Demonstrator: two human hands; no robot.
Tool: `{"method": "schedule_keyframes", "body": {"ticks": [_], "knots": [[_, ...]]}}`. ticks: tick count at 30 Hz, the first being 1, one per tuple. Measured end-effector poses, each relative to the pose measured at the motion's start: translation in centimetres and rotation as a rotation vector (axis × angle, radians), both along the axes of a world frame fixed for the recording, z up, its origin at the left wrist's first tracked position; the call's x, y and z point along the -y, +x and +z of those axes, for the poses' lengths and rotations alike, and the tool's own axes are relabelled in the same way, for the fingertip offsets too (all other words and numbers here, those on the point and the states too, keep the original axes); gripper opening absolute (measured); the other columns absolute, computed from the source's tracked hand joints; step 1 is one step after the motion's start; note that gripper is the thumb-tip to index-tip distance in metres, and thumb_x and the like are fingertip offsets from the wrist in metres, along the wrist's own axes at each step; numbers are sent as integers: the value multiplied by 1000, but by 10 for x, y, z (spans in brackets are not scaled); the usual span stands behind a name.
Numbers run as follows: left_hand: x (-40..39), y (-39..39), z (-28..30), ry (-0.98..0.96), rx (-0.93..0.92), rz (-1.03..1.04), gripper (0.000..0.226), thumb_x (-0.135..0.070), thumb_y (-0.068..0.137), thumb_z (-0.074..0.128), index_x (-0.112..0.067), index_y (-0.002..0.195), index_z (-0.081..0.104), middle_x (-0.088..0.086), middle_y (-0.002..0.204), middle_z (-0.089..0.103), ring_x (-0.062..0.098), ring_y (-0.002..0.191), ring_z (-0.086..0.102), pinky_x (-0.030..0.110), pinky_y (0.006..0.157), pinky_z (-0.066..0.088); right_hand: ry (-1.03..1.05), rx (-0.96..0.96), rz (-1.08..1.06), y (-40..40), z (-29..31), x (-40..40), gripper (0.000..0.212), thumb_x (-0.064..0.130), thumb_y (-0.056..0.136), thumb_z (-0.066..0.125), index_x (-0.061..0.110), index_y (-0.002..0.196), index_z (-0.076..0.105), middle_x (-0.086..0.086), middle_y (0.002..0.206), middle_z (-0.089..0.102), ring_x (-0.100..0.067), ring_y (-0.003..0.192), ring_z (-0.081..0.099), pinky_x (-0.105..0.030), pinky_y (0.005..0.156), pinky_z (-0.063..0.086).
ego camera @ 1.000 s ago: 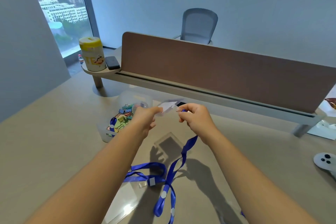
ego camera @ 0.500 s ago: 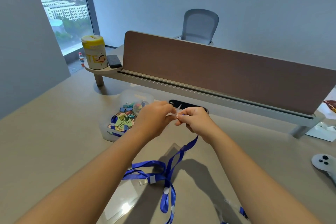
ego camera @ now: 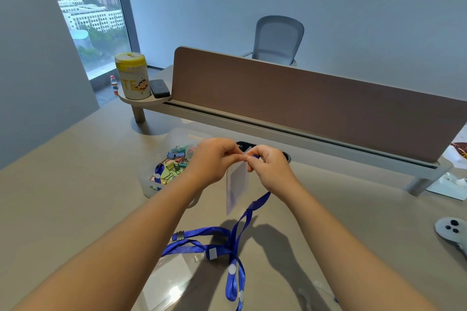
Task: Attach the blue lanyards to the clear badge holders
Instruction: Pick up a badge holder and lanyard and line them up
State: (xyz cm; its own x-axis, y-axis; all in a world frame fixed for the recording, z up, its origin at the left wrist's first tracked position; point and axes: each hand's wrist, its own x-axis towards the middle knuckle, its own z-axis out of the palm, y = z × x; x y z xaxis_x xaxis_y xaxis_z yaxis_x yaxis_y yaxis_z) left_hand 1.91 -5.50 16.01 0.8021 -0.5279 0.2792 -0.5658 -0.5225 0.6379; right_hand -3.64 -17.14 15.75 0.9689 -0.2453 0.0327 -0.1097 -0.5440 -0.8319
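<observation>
1. Both of my hands are raised above the middle of the tabletop [ego camera: 75, 197], fingertips meeting at the top edge of a clear badge holder [ego camera: 237, 185].
2. My left hand [ego camera: 214, 159] pinches the holder's top between thumb and fingers, and the holder hangs down from there, upright and off the tabletop.
3. My right hand [ego camera: 269, 165] is closed on the end of a blue lanyard [ego camera: 240, 230], right at the holder's top; whether the clip is through the slot, I cannot tell.
4. From my right hand the lanyard drops to the tabletop and loops toward the near edge, crossing itself beside its grey buckle [ego camera: 180, 235].
5. Another clear badge holder [ego camera: 174, 283] lies flat near the near edge, partly under the lanyard's loops.
6. Just left of my left hand stands a clear tub of coloured binder clips [ego camera: 171, 171].
7. Toward the far left corner, a yellow-lidded canister [ego camera: 132, 76] stands on a raised shelf [ego camera: 141, 103].
</observation>
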Motion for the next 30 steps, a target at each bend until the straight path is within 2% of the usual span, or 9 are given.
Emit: {"method": "schedule_keyframes", "body": {"ticks": [4, 10, 12, 15, 19, 23, 26, 28, 30], "knots": [[6, -3, -3, -94, -22, 63, 21, -17, 86, 56, -1, 95, 67, 17, 94, 70, 14, 79, 52, 25, 68, 44, -16, 29, -31, 5, -1, -1, 14, 13, 93, 44, 10, 83, 54, 4, 61, 46, -9, 55, 39, -24, 55, 33], [19, -4, -3, -354, -223, 146, 17, -12, 86, 55, 1, 87, 66, 5, 73, 60, 19, 76, 55, 34, 70, 50, -39, 91, -103, 7, 5, -1, 12, 14, 94, 43, 13, 84, 51, 6, 61, 44, -6, 54, 39, -22, 53, 34], [25, -5, -3, -423, -301, 172, 15, -11, 86, 54, -3, 80, 65, -2, 66, 55, 16, 70, 52, 26, 64, 46, -60, 111, -135, 5, 8, 0, 12, 15, 94, 43, 13, 84, 50, 8, 62, 44, -6, 56, 40, -20, 52, 34], [32, -5, -1, -563, -443, 175, 24, -7, 86, 52, -13, 64, 59, 1, 67, 56, 15, 69, 52, 22, 63, 45, -53, 159, -153, 2, 7, 1, 12, 14, 93, 43, 14, 84, 50, 10, 63, 45, -4, 58, 41, -16, 52, 33], [36, -9, 8, -659, -601, 70, 23, -8, 88, 50, -13, 67, 58, 3, 68, 57, 11, 65, 54, 17, 65, 49, 143, 146, -198, -1, 11, 10, 21, 11, 92, 44, 12, 73, 54, 5, 60, 46, -6, 55, 41, -19, 53, 35], [39, -11, 7, -651, -676, -21, 9, -19, 89, 51, -15, 87, 59, -1, 82, 58, 13, 83, 55, 20, 72, 48, 511, -11, -147, -5, 25, 29, 28, 10, 91, 47, 13, 65, 54, 1, 55, 42, -5, 39, 32, -16, 40, 27], [43, -18, 1, -525, -569, -65, 29, -14, 84, 58, -18, 111, 48, -11, 93, 54, 4, 88, 52, 15, 73, 47, 729, -38, -121, -7, 30, 41, 28, 9, 92, 46, 10, 66, 55, 1, 51, 42, -1, 28, 27, -14, 32, 21], [47, -25, -1, -385, -463, -63, 34, -12, 86, 55, -15, 118, 49, -5, 102, 57, 5, 87, 53, 16, 71, 48, 812, -41, -121, -8, 34, 46, 29, 9, 92, 48, 10, 63, 53, 3, 47, 43, -2, 28, 26, -14, 31, 20], [52, -27, -4, -340, -378, 18, 28, -13, 90, 49, -10, 118, 53, 7, 109, 60, 18, 95, 55, 26, 74, 46, 801, -26, -109, -9, 39, 51, 28, 9, 91, 49, 8, 64, 53, 3, 45, 43, -3, 30, 25, -14, 33, 20]]}}
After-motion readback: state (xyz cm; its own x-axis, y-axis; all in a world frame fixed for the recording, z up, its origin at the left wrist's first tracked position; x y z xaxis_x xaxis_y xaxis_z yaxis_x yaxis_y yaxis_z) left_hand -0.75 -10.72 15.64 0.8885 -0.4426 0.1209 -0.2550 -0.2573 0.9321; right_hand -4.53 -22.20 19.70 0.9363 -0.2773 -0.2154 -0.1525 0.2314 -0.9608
